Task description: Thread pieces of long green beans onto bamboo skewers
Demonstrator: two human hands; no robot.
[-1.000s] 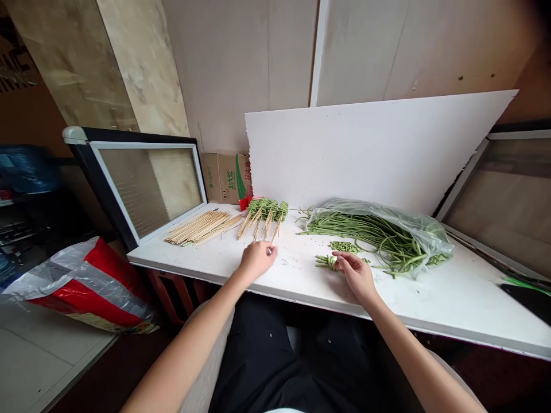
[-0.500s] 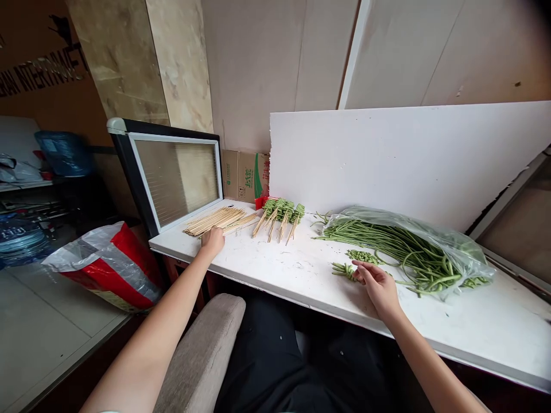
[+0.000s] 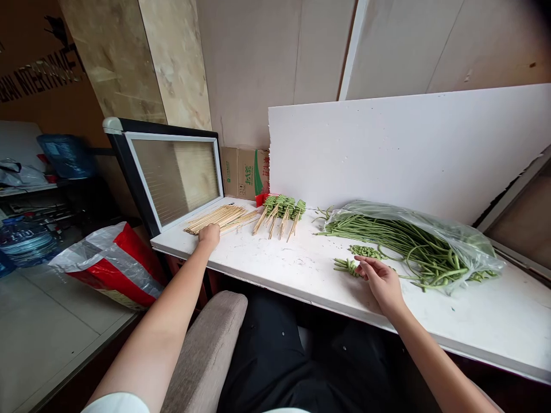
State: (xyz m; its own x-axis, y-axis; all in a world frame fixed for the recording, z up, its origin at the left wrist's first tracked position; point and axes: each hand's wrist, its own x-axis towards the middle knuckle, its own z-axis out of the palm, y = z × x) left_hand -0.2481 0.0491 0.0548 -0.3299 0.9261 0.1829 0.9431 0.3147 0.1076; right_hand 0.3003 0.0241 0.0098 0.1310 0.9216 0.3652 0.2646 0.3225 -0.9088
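Note:
My left hand (image 3: 209,235) is closed at the near edge of a pile of wooden skewers (image 3: 224,215); its fingertips are hidden, so what they hold cannot be made out. My right hand (image 3: 379,276) has its fingers around the right end of a small bundle of green beans (image 3: 345,265) on the white table (image 3: 284,267). Just behind that bundle is a little heap of cut bean pieces (image 3: 365,251). Several skewers threaded with green beans (image 3: 282,205) lie together at the back middle. Long green beans (image 3: 396,238) spill from a clear plastic bag (image 3: 465,241) on the right.
A framed panel (image 3: 176,178) stands at the table's left end, with a cardboard box (image 3: 244,172) behind. A white board (image 3: 379,152) rises along the back. A red and white bag (image 3: 116,264) and a chair arm (image 3: 210,344) are at the near left.
The view has shifted slightly. My left hand has drawn a little nearer and left at the skewers. My right hand stays at the bean bundle.

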